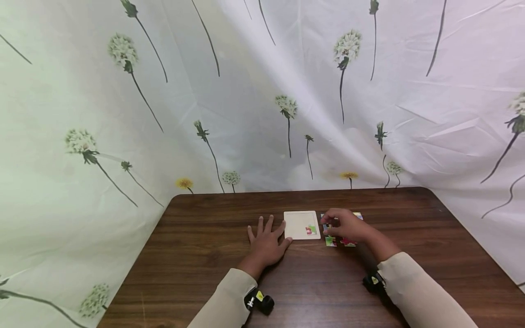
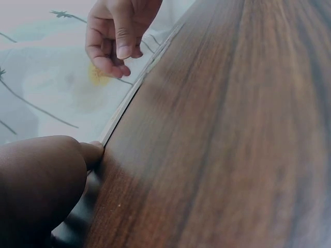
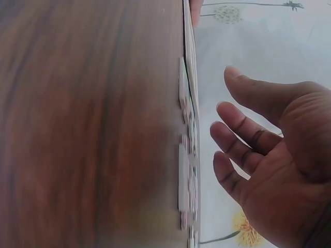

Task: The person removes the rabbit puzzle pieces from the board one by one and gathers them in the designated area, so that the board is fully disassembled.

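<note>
A white square puzzle tray (image 1: 296,224) lies on the table, with one colourful jigsaw piece (image 1: 311,230) in its lower right corner. My left hand (image 1: 265,246) rests on the tabletop with fingers spread, its thumb and index finger at the tray's left edge. To the right of the tray are several loose jigsaw pieces (image 1: 330,241), seen edge-on in the right wrist view. Above them hovers my right hand (image 1: 346,225), partly hiding them. In the right wrist view the fingers (image 3: 248,135) are loosely bent, thumb apart, with nothing between them.
The dark wood-grain table (image 1: 205,237) reaches back to a pale curtain (image 1: 246,114) printed with dandelions. Both sleeves carry black wrist cameras, one on the left wrist (image 1: 266,304) close above the tabletop.
</note>
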### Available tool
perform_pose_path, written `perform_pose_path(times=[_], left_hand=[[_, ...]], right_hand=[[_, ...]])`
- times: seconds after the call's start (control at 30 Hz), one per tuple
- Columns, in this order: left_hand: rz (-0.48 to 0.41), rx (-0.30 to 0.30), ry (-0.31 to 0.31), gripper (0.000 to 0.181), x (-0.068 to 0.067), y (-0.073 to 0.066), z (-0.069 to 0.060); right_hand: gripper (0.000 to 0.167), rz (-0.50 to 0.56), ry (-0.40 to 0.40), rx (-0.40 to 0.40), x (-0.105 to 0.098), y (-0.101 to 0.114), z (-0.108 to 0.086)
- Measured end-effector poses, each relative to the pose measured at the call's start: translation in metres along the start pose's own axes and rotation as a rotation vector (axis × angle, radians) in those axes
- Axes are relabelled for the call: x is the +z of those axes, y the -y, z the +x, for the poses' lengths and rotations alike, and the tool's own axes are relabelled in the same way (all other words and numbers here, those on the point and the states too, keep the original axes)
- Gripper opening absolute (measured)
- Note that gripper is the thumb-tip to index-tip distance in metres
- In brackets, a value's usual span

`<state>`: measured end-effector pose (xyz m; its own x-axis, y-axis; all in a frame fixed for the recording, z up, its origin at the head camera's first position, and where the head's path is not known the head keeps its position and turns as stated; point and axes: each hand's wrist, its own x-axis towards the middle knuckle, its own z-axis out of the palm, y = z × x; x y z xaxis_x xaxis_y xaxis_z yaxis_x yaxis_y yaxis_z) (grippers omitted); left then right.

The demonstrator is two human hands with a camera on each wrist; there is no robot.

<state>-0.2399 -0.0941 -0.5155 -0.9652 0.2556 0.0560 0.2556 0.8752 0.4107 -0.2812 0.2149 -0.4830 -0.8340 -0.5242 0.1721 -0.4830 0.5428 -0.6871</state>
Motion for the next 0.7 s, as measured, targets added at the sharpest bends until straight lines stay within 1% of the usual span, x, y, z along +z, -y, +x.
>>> perform_pose_path(times=[0.33,0.43,0.57,0.7], left_hand=[[-0.011,0.002,0.005,0.063,-0.003,-0.002,-0.002],[-0.01,0.003,0.003,0.063,-0.003,-0.002,-0.002],[-0.013,0.0,0.009,0.062,-0.003,-0.003,-0.002],[-0.013,-0.003,0.016,0.063,-0.004,-0.003,-0.002]], right_hand=[[0.021,-0.049,-0.028,0.061,0.009,0.015,0.009],[0.023,-0.075,-0.036,0.061,0.011,0.016,0.011],[0.023,-0.109,-0.026,0.03,0.013,0.018,0.014],[0.025,-0.147,-0.013,0.047,0.015,0.019,0.017]])
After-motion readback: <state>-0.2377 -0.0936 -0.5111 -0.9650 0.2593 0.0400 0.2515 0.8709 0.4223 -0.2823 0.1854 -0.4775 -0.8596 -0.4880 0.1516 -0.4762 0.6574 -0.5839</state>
